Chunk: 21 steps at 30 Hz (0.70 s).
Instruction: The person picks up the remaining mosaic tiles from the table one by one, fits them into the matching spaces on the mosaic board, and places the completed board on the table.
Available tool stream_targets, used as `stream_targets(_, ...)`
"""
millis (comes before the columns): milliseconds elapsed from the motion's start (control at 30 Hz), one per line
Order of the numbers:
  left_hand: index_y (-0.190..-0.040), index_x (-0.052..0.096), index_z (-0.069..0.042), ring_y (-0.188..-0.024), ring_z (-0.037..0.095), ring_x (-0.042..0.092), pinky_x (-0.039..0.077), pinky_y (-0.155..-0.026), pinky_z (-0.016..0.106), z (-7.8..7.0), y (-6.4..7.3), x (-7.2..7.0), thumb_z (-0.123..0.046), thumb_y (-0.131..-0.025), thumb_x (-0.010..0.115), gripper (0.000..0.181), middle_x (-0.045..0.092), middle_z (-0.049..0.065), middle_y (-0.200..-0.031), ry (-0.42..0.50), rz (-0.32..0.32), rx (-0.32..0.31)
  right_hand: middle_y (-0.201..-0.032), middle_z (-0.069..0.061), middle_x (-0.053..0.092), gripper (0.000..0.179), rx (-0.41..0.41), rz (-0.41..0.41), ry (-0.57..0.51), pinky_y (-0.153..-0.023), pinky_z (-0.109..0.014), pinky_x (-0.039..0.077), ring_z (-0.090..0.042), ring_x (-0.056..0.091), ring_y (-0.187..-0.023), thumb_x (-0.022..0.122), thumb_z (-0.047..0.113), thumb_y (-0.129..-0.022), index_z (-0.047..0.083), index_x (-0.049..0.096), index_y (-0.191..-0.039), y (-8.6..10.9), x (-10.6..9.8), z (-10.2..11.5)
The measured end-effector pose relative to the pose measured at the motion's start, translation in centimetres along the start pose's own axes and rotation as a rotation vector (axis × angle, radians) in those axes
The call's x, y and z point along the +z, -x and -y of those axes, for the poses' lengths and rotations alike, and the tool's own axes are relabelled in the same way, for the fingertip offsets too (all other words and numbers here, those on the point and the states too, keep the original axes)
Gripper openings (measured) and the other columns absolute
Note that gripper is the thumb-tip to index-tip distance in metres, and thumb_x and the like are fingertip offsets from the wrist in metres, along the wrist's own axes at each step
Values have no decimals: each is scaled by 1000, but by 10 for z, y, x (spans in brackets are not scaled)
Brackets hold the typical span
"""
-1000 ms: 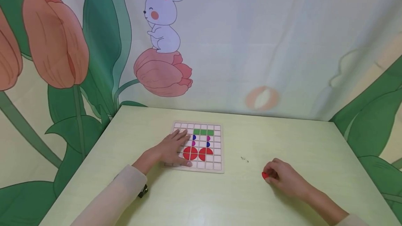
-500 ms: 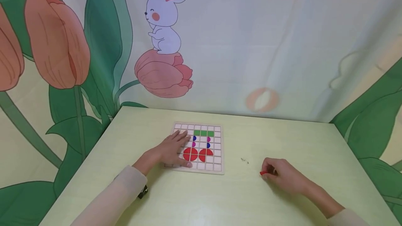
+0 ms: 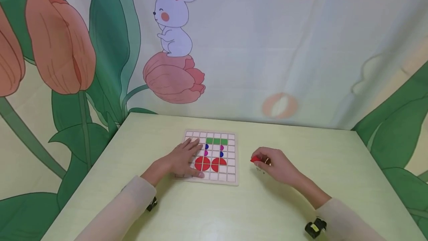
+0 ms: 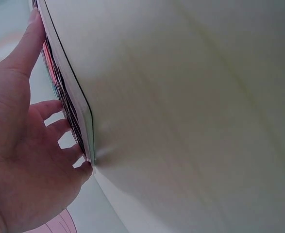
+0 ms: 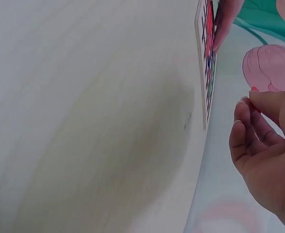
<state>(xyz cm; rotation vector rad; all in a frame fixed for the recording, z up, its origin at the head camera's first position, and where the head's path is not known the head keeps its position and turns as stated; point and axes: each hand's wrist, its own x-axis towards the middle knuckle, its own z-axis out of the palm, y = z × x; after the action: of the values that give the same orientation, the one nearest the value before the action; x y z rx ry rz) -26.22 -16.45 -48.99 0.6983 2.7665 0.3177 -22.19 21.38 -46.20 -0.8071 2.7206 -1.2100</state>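
Note:
A wooden grid board (image 3: 230,177) lies on the pale green table (image 3: 207,211), and its edge shows in both wrist views (image 4: 81,121) (image 5: 203,73). On it sit a green bar (image 3: 217,141), small blue and magenta half-discs (image 3: 221,151), and two red round pieces (image 3: 202,164). My left hand (image 3: 184,159) (image 4: 21,145) rests flat on the board's left part, fingers straight. My right hand (image 3: 272,164) (image 5: 266,145) hovers just right of the board and pinches a small red piece (image 3: 255,159) (image 5: 253,89) at its fingertips.
A printed backdrop with tulips and a rabbit (image 3: 174,18) rises behind the table. A few dark specks (image 3: 260,170) lie on the table under my right hand. A small black device (image 3: 314,228) is strapped at my right wrist, another at my left wrist (image 3: 152,204).
My right hand has carried the red piece up and to the left, from the table's right part to beside the board. My left hand has stayed on the board.

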Motion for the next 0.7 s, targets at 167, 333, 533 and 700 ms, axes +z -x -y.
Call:
stream_targets(167,-170,24,-17,-163,39,4,14,-129,59,0,0,1,-70,-82,79,117,10,7,-179,7,3,1,-91,4,72,21,-3,-22,-3,-66,-26,55,-17,63,-75,79,7,-96,18,66,-108,-20,15,12)
stream_targets(333,-171,23,-16,-163,39,3,13,-130,59,0,0,0,-72,-82,78,118,10,8,-179,8,9,5,-93,-6,73,15,-18,-17,9,-64,-26,56,-16,61,-75,74,6,-100,16,69,-110,-34,32,22)
stream_targets(533,-171,23,-17,-163,39,3,12,-130,58,1,-1,-1,-74,-81,76,119,10,8,-179,-5,8,0,-91,1,72,12,33,1,29,-68,-25,56,-14,61,-79,76,5,-97,13,76,-106,-51,55,24)
stream_targets(700,-171,23,-18,-163,38,3,13,-130,59,0,-1,-1,-72,-81,78,118,10,7,-179,0,10,-9,-87,7,69,11,90,29,4,-71,-24,55,-16,61,-81,78,8,-97,11,75,-107,-58,70,25)
